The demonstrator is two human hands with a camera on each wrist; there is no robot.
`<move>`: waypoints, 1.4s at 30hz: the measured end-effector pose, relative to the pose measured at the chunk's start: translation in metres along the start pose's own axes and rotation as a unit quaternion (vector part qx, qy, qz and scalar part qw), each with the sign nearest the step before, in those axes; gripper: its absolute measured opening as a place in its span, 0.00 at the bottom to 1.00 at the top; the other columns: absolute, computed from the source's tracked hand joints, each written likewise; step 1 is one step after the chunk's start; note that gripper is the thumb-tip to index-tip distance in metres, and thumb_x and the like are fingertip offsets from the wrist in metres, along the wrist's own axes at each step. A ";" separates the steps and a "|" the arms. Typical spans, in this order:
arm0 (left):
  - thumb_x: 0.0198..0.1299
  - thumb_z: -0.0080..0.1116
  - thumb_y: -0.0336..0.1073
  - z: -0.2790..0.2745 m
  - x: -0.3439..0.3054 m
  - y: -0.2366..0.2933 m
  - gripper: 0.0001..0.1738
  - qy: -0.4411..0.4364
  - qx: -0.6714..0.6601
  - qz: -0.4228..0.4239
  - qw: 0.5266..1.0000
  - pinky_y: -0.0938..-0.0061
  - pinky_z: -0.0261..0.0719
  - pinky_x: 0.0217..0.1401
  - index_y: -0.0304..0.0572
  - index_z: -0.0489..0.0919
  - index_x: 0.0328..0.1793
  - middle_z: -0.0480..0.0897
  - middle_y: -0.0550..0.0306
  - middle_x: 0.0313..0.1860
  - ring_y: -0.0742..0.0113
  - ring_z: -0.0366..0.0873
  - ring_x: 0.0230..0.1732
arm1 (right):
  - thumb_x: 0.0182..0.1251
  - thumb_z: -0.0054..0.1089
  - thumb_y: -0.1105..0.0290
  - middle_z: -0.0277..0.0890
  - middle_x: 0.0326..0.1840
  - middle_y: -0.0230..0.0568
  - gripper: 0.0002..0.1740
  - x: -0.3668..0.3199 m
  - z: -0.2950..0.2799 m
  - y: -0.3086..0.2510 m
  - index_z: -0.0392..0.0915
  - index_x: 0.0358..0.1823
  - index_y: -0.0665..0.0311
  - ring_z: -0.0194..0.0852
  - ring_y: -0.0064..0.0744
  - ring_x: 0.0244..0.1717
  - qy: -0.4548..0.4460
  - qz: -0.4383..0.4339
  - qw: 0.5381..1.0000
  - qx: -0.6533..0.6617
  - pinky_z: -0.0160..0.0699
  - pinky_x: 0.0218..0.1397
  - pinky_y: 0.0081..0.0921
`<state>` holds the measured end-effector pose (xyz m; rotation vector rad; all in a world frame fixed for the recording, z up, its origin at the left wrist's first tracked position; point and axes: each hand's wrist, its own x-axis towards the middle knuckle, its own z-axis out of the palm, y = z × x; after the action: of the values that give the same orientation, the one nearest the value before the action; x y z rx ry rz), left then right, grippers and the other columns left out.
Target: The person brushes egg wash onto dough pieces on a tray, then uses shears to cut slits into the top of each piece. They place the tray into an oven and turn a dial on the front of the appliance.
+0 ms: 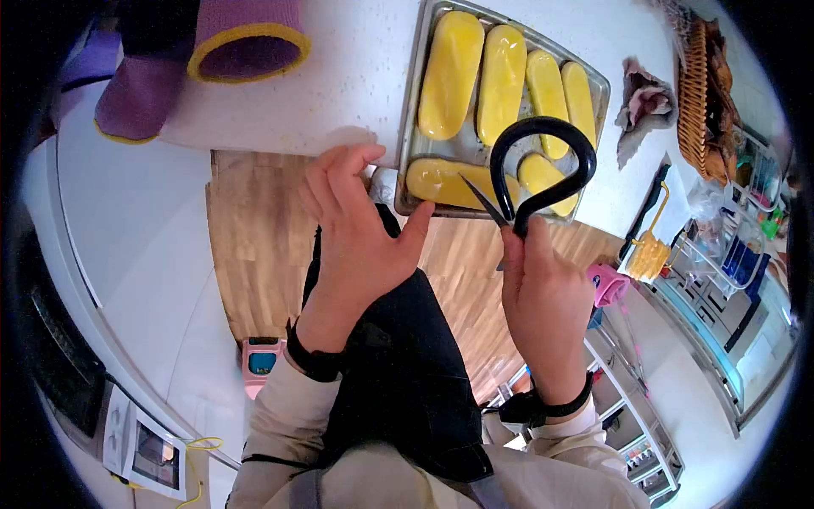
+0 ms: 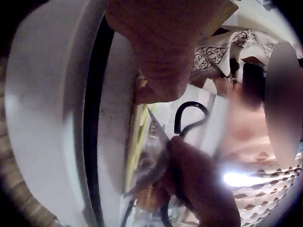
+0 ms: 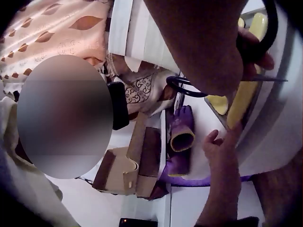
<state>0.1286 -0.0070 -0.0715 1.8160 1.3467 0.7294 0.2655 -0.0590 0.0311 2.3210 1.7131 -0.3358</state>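
Observation:
A metal tray [image 1: 410, 102] holds several glossy yellow oblong pieces [image 1: 452, 76], one lying crosswise along the edge nearest the body. Black-handled scissors [image 1: 587, 170] are pinched near their pivot by the right hand [image 1: 547, 310]; their loops rise over the tray and a pointed blade lies over the crosswise piece. The left hand [image 1: 360, 246] is beside the tray's near left corner, fingers loosely bent, thumb tip at the tray's edge; contact is unclear. In the right wrist view, the blade [image 3: 277, 79] and the left hand [image 3: 222, 165] show near the yellow pieces.
Purple gloves with yellow cuffs [image 1: 250, 53] lie left of the tray on the white table [image 1: 339, 93]. To the right are a crumpled grey-pink item [image 1: 646, 102] and a wicker basket [image 1: 694, 102]. An open cardboard box [image 3: 118, 170] shows in the right wrist view.

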 end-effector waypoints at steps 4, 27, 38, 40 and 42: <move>0.37 0.65 0.30 0.000 0.001 -0.002 0.36 0.003 -0.006 0.005 1.000 0.57 0.54 0.53 0.39 0.60 0.54 0.62 0.44 0.49 0.47 0.57 0.50 | 0.60 0.52 0.59 0.66 0.10 0.34 0.11 0.002 0.003 -0.003 0.67 0.29 0.58 0.68 0.35 0.10 0.002 -0.002 1.000 0.007 0.64 0.13 0.29; 0.36 0.66 0.31 -0.002 0.003 0.000 0.37 -0.007 0.017 0.001 1.000 0.64 0.59 0.51 0.36 0.59 0.54 0.61 0.44 0.48 0.49 0.57 0.50 | 0.62 0.50 0.58 0.68 0.11 0.33 0.13 0.003 0.009 -0.008 0.65 0.27 0.58 0.70 0.35 0.12 -0.034 -0.011 0.999 -0.005 0.67 0.17 0.28; 0.38 0.69 0.40 0.001 0.000 -0.004 0.40 -0.011 0.034 -0.001 0.999 0.63 0.55 0.58 0.34 0.59 0.55 0.62 0.47 0.49 0.53 0.58 0.53 | 0.61 0.50 0.59 0.68 0.12 0.33 0.13 -0.003 0.014 -0.003 0.64 0.25 0.58 0.70 0.36 0.12 -0.039 0.002 0.999 0.009 0.67 0.17 0.28; 0.38 0.69 0.39 0.000 0.001 -0.003 0.40 -0.005 0.027 -0.009 1.000 0.63 0.55 0.58 0.34 0.59 0.55 0.62 0.47 0.49 0.53 0.58 0.53 | 0.61 0.50 0.59 0.68 0.12 0.33 0.13 -0.003 0.015 -0.002 0.64 0.25 0.58 0.70 0.36 0.12 -0.039 -0.005 0.999 0.012 0.66 0.17 0.28; 0.37 0.69 0.37 -0.003 0.002 0.001 0.41 -0.018 0.041 -0.010 0.999 0.64 0.56 0.59 0.33 0.58 0.56 0.61 0.47 0.50 0.54 0.58 0.53 | 0.61 0.51 0.59 0.67 0.12 0.33 0.12 -0.008 0.014 -0.001 0.65 0.26 0.57 0.70 0.35 0.13 -0.042 0.015 0.999 0.027 0.66 0.17 0.28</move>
<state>0.1268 -0.0043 -0.0689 1.8677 1.3878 0.6370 0.2616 -0.0702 0.0204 2.3316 1.6486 -0.4724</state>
